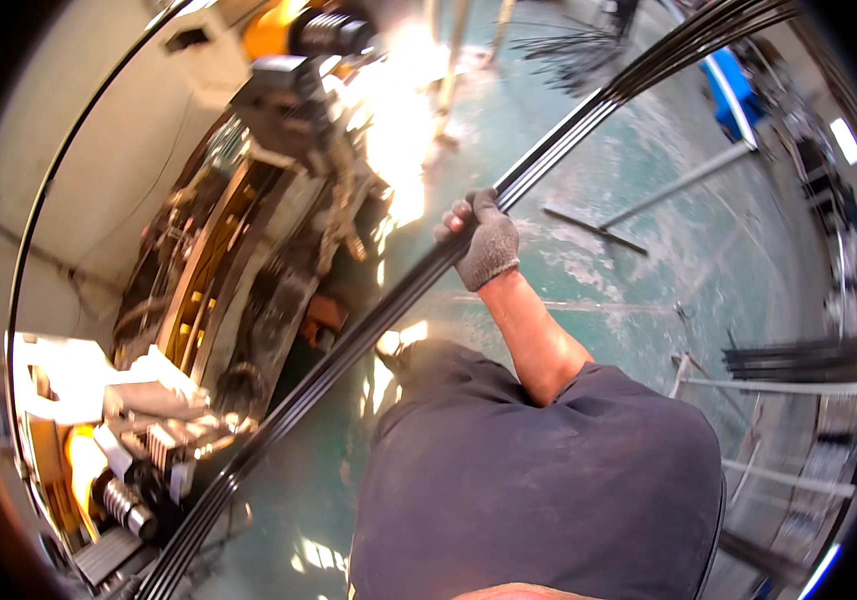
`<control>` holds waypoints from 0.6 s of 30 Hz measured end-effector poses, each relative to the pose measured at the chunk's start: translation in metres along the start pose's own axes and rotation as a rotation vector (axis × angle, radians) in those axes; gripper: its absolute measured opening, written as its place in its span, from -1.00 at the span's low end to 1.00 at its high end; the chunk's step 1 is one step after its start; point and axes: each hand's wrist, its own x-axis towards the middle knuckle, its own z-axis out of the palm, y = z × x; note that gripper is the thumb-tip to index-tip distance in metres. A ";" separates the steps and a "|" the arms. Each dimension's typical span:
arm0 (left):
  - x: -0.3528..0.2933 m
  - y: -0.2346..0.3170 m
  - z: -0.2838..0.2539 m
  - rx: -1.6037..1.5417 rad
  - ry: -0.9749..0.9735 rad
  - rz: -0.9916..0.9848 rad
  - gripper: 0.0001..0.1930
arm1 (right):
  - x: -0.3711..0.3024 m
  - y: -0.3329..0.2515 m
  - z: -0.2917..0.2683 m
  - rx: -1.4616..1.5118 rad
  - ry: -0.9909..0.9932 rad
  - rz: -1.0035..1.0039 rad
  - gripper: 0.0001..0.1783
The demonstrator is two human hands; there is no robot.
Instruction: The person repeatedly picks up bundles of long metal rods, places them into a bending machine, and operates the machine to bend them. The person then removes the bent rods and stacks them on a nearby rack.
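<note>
My right hand (486, 240), in a grey knitted glove with bare fingertips, is closed around a bundle of long thin dark bars (363, 335). The thumb lies over the bundle, and the fingertips show on its other side. The bars run slantwise from the lower left to the upper right, where their far ends spread and blur. My right forearm (533, 335) is bare and reaches forward from a dark sleeve. My left hand is not in view.
A machine (203, 290) with dark metal parts lines the left side, with bright glare beside it. Grey metal stands (678, 185) are on the green floor (608, 290) at right. More thin bars (798, 360) lie on a rack, and a blue object (733, 90) stands far right.
</note>
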 end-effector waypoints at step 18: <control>-0.376 -0.132 0.328 -0.104 -0.966 0.183 -0.76 | -0.137 -0.473 -0.332 0.096 0.507 -0.728 -0.59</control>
